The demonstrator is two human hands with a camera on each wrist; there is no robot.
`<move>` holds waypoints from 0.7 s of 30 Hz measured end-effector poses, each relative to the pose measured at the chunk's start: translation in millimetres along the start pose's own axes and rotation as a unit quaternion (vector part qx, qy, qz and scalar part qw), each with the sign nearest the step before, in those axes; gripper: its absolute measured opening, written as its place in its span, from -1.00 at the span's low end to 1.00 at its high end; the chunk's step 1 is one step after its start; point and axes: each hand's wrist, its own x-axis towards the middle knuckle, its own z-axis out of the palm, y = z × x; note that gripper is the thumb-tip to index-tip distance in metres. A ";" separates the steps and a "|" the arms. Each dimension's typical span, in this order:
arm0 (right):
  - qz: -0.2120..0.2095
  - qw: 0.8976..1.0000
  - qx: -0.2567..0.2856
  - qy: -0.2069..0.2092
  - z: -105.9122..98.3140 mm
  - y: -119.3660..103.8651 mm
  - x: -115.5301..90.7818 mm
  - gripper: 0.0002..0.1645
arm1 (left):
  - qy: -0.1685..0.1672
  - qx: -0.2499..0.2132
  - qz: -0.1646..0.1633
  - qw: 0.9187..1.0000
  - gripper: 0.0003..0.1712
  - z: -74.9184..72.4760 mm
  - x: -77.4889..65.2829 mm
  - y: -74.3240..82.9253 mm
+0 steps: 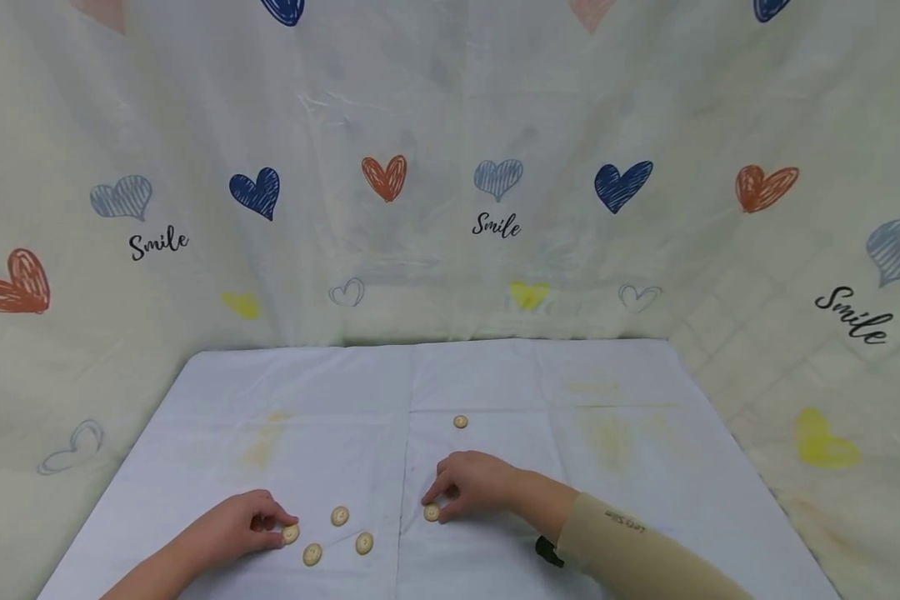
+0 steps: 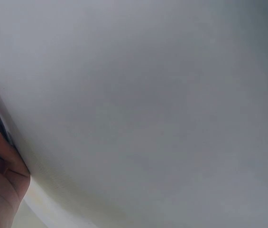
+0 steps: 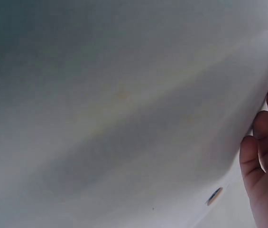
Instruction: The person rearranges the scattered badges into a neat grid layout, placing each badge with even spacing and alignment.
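1. Near right: tan sleeve (image 1: 645,542) on the right arm; beside it a dark object (image 1: 549,552), too unclear for me to name.
2. Near, left of centre: I log the nearest button (image 1: 312,554) lying on white cloth (image 1: 465,571); a second loose button (image 1: 364,543) sits to its right.
3. Left hand (image 1: 242,525): finger and thumb pinch the left button (image 1: 291,533); I can't tell whether it's lifted.
4. Slightly farther, between the hands: a third loose button (image 1: 340,516).
5. Right hand (image 1: 478,485): finger and thumb grip the right button (image 1: 431,512) by its edges.
6. Beyond that hand: the far button (image 1: 461,422), well apart from the others.
7. Far side: I see a pale curtain (image 1: 435,100) printed with hearts and "Smile".
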 end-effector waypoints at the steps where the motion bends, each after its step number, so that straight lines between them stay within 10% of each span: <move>1: -0.002 1.000 -0.005 -0.002 -0.3 -0.8 0.5 -0.64 | 0.000 0.000 0.002 1.000 -0.69 0.2 -0.3 -0.5; 21: -0.030 0.999 -0.032 0.013 -10.7 -5.5 -3.5 -0.71 | 0.007 0.006 0.003 1.000 -0.68 1.2 -1.7 -5.2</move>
